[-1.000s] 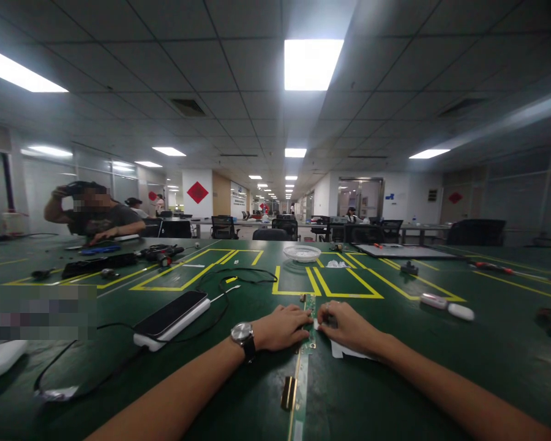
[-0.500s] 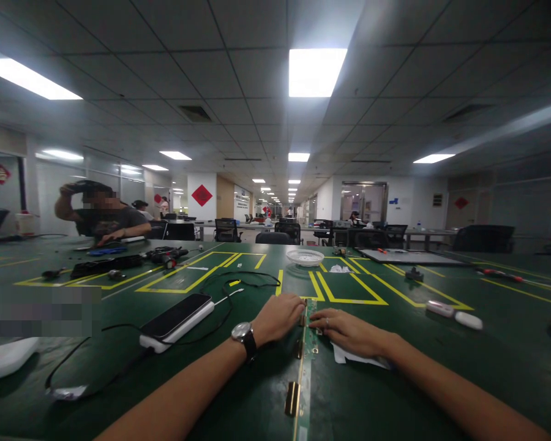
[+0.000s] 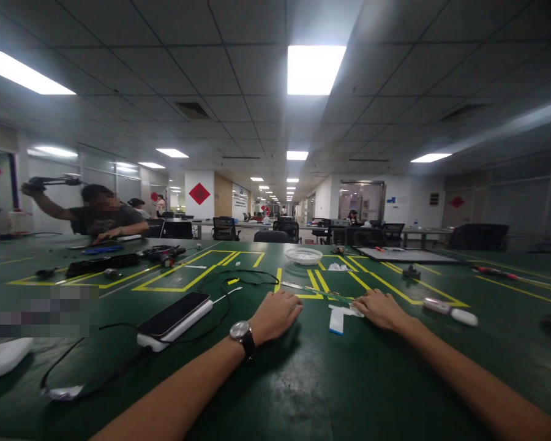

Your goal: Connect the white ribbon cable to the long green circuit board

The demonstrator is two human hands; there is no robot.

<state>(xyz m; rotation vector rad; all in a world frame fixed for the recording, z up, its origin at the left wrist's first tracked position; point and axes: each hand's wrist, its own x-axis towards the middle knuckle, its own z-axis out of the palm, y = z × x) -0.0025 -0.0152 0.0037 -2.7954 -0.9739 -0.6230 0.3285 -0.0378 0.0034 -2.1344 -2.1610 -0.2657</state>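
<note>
Green tabletop (image 3: 275,392) fills the foreground, yellow tape marking it out, with ceiling lights glaring overhead. Far left, a co-worker (image 3: 114,214) has one arm up, a dark device (image 3: 50,182) aloft, the other hand down at the table's edge. Nearer, a dark-screened phone (image 3: 174,313) sits on a white block, and a black cable (image 3: 220,315) loops past it towards the middle; a sleeve or wrist catching that loop could drag it into the work.

Now the left hand (image 3: 275,315), watch (image 3: 242,331) at the wrist: palm down, fingers loosely bent, nothing visible in them, though what lies beneath is hidden from me. Just beyond its fingers the slim green strip (image 3: 333,296) slants across the table, its far end short of the white basket (image 3: 303,255). At the near end, the right hand (image 3: 379,308) looks to have it pinched, only that end supported. Long and thin as it is, it could flex or snap if that hand lifts or twists sharply. White pieces (image 3: 337,320), one blue-tipped, lie right by those fingertips; if they're attached, a tug might strain the join, and if loose, a sweep could scatter them. Further right, a pinkish case (image 3: 436,305) and a white one (image 3: 463,316) sit near the forearm, knockable by a wide elbow.
</note>
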